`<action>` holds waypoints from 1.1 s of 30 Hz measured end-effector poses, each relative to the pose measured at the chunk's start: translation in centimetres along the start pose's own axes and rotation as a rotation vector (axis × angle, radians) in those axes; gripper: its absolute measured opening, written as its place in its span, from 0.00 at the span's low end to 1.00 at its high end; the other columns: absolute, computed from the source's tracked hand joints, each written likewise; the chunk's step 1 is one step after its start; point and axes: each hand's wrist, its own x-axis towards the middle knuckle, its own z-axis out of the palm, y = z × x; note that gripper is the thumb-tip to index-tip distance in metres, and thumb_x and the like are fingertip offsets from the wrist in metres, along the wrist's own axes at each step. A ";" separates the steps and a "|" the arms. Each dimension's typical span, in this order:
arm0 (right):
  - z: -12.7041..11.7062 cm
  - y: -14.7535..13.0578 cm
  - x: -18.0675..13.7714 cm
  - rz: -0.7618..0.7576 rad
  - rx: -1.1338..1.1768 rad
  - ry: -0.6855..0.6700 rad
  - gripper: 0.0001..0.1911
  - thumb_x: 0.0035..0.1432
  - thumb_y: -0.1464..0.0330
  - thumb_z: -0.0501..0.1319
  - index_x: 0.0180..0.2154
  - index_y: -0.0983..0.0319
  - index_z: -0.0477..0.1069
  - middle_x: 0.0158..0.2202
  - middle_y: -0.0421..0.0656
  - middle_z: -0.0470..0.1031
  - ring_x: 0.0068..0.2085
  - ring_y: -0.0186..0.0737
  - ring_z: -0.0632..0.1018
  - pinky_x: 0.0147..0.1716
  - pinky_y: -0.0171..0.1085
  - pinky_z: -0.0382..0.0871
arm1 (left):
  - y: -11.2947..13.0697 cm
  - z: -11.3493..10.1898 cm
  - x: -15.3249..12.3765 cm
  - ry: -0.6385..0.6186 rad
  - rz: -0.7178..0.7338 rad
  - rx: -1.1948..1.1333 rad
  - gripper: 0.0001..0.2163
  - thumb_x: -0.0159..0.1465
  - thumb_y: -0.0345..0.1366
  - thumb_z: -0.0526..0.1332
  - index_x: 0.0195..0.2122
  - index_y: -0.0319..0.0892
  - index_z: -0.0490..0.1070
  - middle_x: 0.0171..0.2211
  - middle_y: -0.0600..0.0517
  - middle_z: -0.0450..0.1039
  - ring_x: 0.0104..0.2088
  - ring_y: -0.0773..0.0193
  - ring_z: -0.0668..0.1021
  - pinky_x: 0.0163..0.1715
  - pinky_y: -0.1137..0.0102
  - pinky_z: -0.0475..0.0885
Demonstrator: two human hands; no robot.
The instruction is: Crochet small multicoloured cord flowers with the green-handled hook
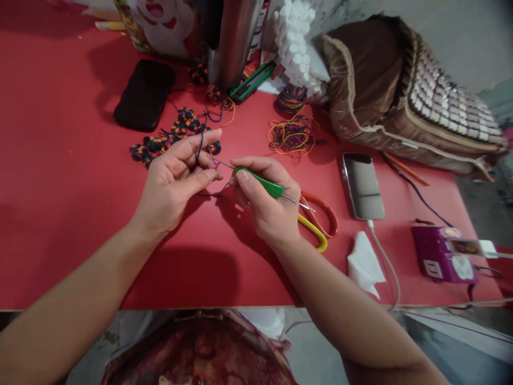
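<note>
My right hand (pixel 264 200) is closed round a green-handled crochet hook (pixel 260 183), its metal tip pointing left toward my other hand. My left hand (pixel 176 179) pinches thin multicoloured thread (pixel 199 149) between thumb and fingers, with a dark strand looped over the index finger. Both hands hover just above the red table (pixel 60 187), a few centimetres apart. Behind my left hand lies a row of small dark crocheted flowers (pixel 168 138).
Scissors with orange and yellow handles (pixel 320 222) lie under my right hand. A phone (pixel 363 184) on a cable, white tissue (pixel 363 262), purple power adapter (pixel 443 254), loose thread coils (pixel 292 133), black pouch (pixel 145 93), metal flask (pixel 232 40) and brown beaded bag (pixel 401 85) stand around.
</note>
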 end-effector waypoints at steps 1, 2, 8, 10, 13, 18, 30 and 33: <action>0.0 0.0 0.0 0.001 -0.010 0.000 0.13 0.70 0.55 0.76 0.51 0.52 0.87 0.37 0.38 0.85 0.29 0.35 0.77 0.34 0.40 0.77 | 0.0 0.0 0.0 0.005 -0.003 -0.011 0.20 0.61 0.30 0.80 0.54 0.55 0.89 0.34 0.54 0.80 0.38 0.59 0.82 0.43 0.63 0.79; 0.0 0.1 0.0 0.001 -0.019 -0.002 0.14 0.70 0.54 0.76 0.51 0.52 0.86 0.37 0.38 0.85 0.29 0.35 0.77 0.34 0.40 0.77 | 0.0 0.0 0.0 0.010 -0.011 -0.025 0.20 0.60 0.29 0.80 0.53 0.54 0.90 0.34 0.54 0.79 0.38 0.59 0.82 0.43 0.63 0.79; 0.2 -0.1 -0.1 0.002 -0.006 -0.017 0.13 0.70 0.55 0.76 0.51 0.53 0.86 0.36 0.38 0.86 0.30 0.35 0.79 0.34 0.40 0.78 | 0.4 -0.1 0.2 -0.037 -0.150 -0.140 0.21 0.58 0.27 0.79 0.52 0.52 0.89 0.33 0.55 0.79 0.34 0.62 0.80 0.37 0.65 0.78; 0.2 -0.2 -0.1 0.005 -0.003 -0.018 0.13 0.70 0.56 0.76 0.50 0.53 0.87 0.37 0.38 0.86 0.31 0.35 0.80 0.35 0.39 0.79 | 0.6 0.0 0.3 -0.047 -0.182 -0.188 0.21 0.56 0.27 0.79 0.51 0.52 0.89 0.32 0.55 0.78 0.33 0.63 0.79 0.35 0.65 0.78; 0.3 -0.3 -0.1 -0.008 0.007 -0.023 0.11 0.70 0.56 0.77 0.49 0.53 0.87 0.37 0.38 0.86 0.34 0.36 0.82 0.38 0.40 0.80 | 0.8 0.0 0.3 -0.046 -0.206 -0.213 0.22 0.54 0.26 0.80 0.49 0.52 0.90 0.32 0.55 0.77 0.33 0.65 0.78 0.35 0.67 0.77; 0.3 -0.2 -0.1 0.022 -0.017 -0.021 0.14 0.69 0.54 0.76 0.50 0.53 0.86 0.37 0.38 0.86 0.34 0.38 0.83 0.37 0.41 0.81 | 0.8 0.0 0.3 -0.071 -0.183 -0.168 0.22 0.57 0.27 0.78 0.52 0.52 0.88 0.33 0.55 0.77 0.33 0.65 0.78 0.38 0.65 0.78; 0.4 -0.2 -0.1 0.017 -0.002 -0.021 0.14 0.69 0.54 0.77 0.49 0.53 0.86 0.38 0.39 0.87 0.37 0.39 0.85 0.40 0.42 0.83 | 0.9 0.3 0.3 -0.038 -0.207 -0.226 0.21 0.53 0.27 0.80 0.48 0.50 0.91 0.31 0.54 0.76 0.31 0.64 0.76 0.33 0.66 0.75; 0.4 -0.1 -0.1 0.022 0.011 -0.031 0.13 0.69 0.55 0.77 0.49 0.53 0.87 0.41 0.40 0.88 0.41 0.40 0.86 0.47 0.43 0.85 | 0.8 0.1 0.2 -0.076 -0.193 -0.206 0.21 0.55 0.27 0.79 0.50 0.51 0.90 0.32 0.55 0.76 0.31 0.63 0.76 0.33 0.64 0.74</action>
